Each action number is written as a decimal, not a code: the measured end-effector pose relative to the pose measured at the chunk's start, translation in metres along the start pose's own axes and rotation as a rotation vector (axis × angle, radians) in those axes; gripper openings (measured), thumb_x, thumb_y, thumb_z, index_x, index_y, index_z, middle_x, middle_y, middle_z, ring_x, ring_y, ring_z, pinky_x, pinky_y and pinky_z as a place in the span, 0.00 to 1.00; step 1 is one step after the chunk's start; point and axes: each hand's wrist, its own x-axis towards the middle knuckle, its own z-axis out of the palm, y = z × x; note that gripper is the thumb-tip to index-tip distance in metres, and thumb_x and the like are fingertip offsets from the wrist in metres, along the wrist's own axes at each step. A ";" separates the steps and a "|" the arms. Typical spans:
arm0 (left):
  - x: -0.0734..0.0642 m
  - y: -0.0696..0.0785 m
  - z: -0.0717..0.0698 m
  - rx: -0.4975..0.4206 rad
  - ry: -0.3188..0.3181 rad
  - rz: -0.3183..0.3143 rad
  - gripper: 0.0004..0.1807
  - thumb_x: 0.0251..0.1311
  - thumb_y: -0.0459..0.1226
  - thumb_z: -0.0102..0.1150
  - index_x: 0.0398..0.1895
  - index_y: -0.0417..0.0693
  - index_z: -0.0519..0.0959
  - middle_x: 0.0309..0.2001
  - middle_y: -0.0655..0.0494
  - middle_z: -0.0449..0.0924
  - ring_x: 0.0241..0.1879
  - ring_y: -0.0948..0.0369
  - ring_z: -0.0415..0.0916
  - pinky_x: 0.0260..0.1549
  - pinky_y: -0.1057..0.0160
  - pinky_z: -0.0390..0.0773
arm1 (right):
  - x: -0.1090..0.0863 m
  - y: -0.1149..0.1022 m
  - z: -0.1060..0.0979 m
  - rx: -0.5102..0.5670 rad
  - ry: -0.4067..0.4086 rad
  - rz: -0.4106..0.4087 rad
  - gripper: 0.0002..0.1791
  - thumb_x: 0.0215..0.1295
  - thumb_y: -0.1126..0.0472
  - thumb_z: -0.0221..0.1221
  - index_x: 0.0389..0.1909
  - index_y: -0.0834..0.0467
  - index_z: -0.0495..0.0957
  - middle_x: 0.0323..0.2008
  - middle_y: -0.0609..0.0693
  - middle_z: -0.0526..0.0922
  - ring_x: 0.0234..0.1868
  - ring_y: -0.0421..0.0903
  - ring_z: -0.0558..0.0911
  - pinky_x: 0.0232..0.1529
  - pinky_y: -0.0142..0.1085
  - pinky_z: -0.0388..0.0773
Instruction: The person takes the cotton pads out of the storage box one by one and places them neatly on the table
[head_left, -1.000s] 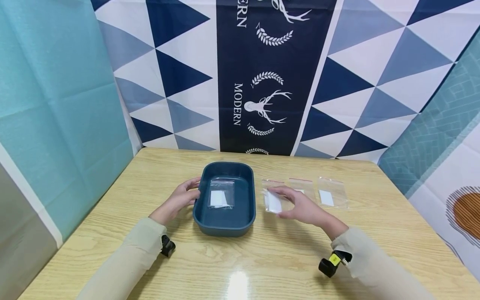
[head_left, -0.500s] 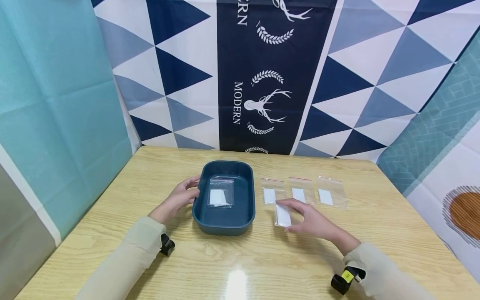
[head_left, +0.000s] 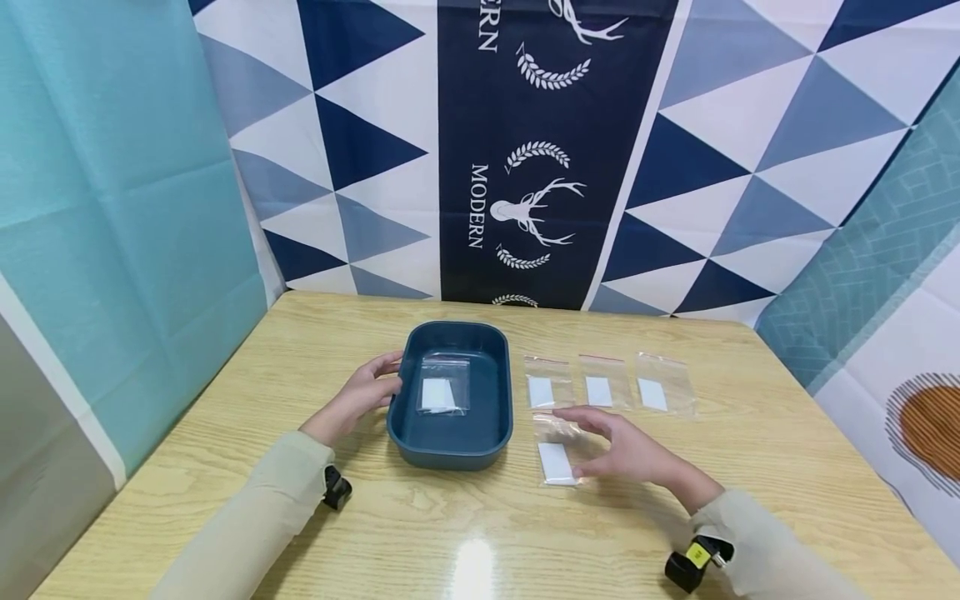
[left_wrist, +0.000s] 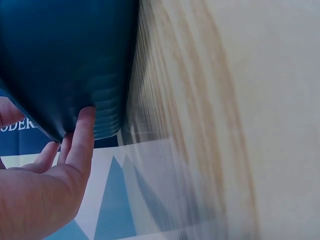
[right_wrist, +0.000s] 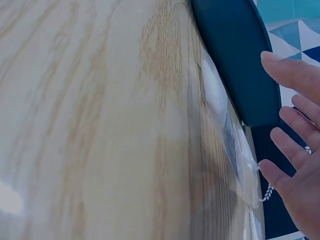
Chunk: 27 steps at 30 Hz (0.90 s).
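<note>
My left hand [head_left: 365,392] rests against the left side of a dark blue rectangular tub [head_left: 450,457]. Its fingertips touch the outer wall [left_wrist: 65,55] in the left wrist view. Inside the tub lie clear zip bags [head_left: 444,385] holding white cards, overlapping so their number is unclear. To the tub's right, my right hand [head_left: 630,450] hovers with thumb and fingers spread beside a zip bag [head_left: 557,463] with a white card, flat on the table. The right wrist view shows the fingers apart from that bag [right_wrist: 215,90], with nothing in the hand.
Behind the right hand, three more zip bags with white cards lie in a row: the left one [head_left: 540,392], the middle one [head_left: 598,391] and the right one [head_left: 652,394]. A patterned cloth [head_left: 375,158] hangs behind the wooden table [head_left: 420,533].
My right hand moved from the row toward the front with a bag and let go of it; the bag now lies flat in front of the row. The left hand stays at the tub.
</note>
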 end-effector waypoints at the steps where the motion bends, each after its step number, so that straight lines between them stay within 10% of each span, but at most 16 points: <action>1: 0.000 0.000 0.000 0.002 0.001 0.000 0.36 0.53 0.28 0.47 0.69 0.44 0.57 0.64 0.41 0.59 0.55 0.48 0.69 0.50 0.54 0.73 | 0.000 0.000 0.000 0.002 0.002 0.003 0.40 0.47 0.58 0.71 0.64 0.53 0.67 0.64 0.53 0.66 0.63 0.56 0.64 0.61 0.51 0.60; 11: 0.001 -0.001 0.000 0.004 0.006 0.001 0.36 0.53 0.27 0.47 0.69 0.44 0.57 0.64 0.41 0.59 0.55 0.49 0.69 0.50 0.54 0.74 | 0.005 -0.001 -0.001 0.077 0.029 -0.035 0.38 0.48 0.63 0.69 0.63 0.59 0.66 0.63 0.52 0.68 0.62 0.46 0.66 0.61 0.30 0.61; 27: 0.002 -0.002 0.000 0.004 0.006 0.005 0.35 0.53 0.28 0.48 0.69 0.45 0.58 0.64 0.41 0.60 0.54 0.49 0.70 0.50 0.54 0.74 | 0.026 -0.013 0.000 0.174 0.074 -0.017 0.34 0.54 0.69 0.64 0.64 0.59 0.66 0.63 0.56 0.67 0.64 0.52 0.65 0.62 0.41 0.61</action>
